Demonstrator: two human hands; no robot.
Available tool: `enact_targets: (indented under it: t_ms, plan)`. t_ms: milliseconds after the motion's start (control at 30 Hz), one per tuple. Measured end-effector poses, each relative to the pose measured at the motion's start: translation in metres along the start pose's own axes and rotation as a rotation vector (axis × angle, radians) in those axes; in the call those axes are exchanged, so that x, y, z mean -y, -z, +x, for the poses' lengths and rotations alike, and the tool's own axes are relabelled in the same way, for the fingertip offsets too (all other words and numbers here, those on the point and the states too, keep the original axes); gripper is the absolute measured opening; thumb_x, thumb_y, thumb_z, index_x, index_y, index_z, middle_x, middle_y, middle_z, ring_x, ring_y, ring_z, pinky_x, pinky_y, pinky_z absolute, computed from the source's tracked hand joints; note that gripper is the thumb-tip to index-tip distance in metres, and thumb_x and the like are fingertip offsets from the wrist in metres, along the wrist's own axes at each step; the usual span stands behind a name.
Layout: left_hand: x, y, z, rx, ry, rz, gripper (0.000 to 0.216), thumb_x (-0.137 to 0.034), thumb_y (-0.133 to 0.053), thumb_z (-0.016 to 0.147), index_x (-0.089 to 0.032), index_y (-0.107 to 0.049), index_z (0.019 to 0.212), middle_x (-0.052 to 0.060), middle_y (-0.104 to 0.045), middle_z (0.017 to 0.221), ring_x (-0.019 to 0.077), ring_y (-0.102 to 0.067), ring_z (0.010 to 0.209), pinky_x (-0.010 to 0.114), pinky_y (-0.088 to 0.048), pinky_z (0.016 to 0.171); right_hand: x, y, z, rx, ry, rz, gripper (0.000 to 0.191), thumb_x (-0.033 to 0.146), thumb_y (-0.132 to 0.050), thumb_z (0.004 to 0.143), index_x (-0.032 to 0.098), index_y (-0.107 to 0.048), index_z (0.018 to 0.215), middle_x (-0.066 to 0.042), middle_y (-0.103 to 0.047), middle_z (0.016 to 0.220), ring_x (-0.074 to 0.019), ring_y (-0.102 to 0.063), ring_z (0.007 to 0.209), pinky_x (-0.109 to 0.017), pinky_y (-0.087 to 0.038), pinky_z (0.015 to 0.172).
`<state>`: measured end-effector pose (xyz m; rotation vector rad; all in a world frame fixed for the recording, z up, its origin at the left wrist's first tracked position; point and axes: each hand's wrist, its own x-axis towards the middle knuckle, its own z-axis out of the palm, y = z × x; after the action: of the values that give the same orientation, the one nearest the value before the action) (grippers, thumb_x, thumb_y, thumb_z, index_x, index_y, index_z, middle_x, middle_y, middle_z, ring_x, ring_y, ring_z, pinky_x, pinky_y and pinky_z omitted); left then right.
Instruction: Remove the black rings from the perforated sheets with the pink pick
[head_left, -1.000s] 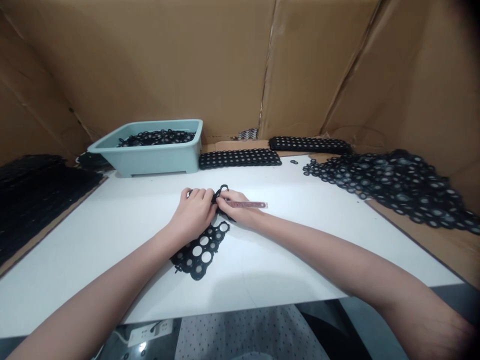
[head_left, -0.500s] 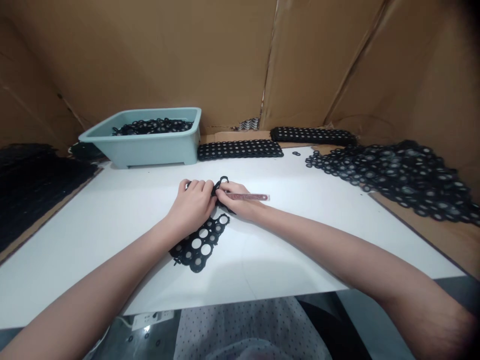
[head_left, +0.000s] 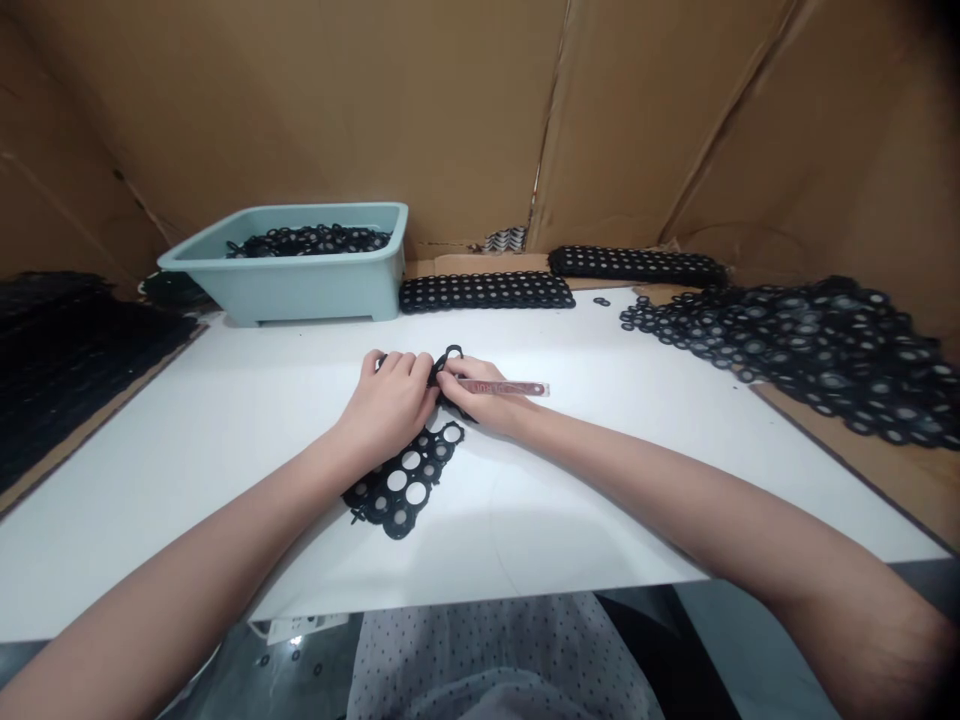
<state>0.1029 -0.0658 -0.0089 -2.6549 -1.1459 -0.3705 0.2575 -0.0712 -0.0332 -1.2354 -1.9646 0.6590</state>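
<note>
In the right hand [head_left: 474, 388], pinching a slim labelled tool [head_left: 517, 388] (hiding its tip); in the left hand [head_left: 394, 398], clutching black ringed mesh [head_left: 406, 478], spread toward the surface's near edge [head_left: 487, 603]. Probably picking at it; likely needs steady holding next.

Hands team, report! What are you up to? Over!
Left hand: curled over black, flat, round-holed sheet, grip hidden. Right hand: pinching slim, flat, reddish-brown tool. Sheet: on white table, partly covered. In the way: hands hiding tool's tip.
</note>
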Motion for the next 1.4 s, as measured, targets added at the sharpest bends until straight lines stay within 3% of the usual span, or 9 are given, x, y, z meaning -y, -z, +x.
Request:
enact_targets:
  t_ms: [1400]
  plan:
    - [0.0008,0.0015,0.0006,0.003,0.009,-0.016,0.017,-0.026,-0.031,0.085,-0.016,-0.044,0.087,0.007,-0.055,0.081,0.0214,-0.049,0.081,0.039,-0.03,0.082,0.0015,0.0023,-0.0005,0.023,-0.017,0.011,0.026,0.034,-0.033,0.085,0.017,-0.042,0.067,0.0,-0.048,0.07,-0.0113,-0.045,0.065,-0.025,-0.032,0.059]
